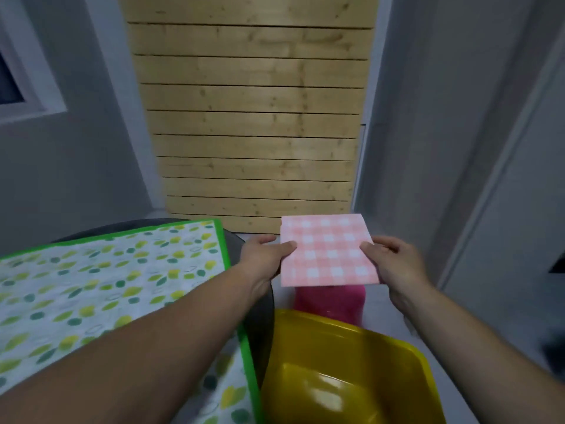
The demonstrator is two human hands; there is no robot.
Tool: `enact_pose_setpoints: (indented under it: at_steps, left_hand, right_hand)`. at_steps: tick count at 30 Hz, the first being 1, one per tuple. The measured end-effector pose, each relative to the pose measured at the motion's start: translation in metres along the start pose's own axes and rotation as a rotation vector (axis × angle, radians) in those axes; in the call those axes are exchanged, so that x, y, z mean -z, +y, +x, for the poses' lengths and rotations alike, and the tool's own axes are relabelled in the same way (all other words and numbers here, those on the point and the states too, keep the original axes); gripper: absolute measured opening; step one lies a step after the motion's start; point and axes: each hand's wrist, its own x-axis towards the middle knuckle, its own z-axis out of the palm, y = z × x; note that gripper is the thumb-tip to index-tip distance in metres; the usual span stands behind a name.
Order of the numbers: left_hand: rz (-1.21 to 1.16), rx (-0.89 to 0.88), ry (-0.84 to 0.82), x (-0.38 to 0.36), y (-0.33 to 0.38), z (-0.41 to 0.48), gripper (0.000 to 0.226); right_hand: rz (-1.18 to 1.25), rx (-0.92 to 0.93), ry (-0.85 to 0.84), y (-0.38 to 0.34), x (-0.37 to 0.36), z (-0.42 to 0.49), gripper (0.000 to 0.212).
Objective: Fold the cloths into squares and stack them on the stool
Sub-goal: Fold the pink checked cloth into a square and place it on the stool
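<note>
1. While you look down, your left hand (265,257) and your right hand (394,262) hold a pink checked cloth (328,250) between them.
2. The cloth is folded into a flat square and sits up in the air, over a pink stool (331,301).
3. You can see only a small part of the stool under the cloth, so you cannot tell if the cloth touches it.
4. Your left thumb lies on top of the cloth's left edge, and the other fingers go under it, so that hand pinches the cloth.
5. Your right fingers curl together on the cloth's right edge and pinch it too.
6. A yellow tub (345,371) sits near you, just in front of the stool.
7. To your left is a dark table (260,313) with a mat (107,280) on it.
8. The mat is white with green and yellow leaves and a bright green border.
9. Behind it all stands a wall of wooden boards (253,117).
</note>
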Motion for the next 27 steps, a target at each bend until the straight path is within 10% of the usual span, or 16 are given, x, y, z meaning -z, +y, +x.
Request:
enact_pose_setpoints:
  at_steps: [27]
  left_hand:
    - [0.281,0.152,0.218,-0.102,-0.182,0.154,0.066]
  right_hand:
    - [-0.255,-0.193,0.252,0.217,0.011,0.152,0.023]
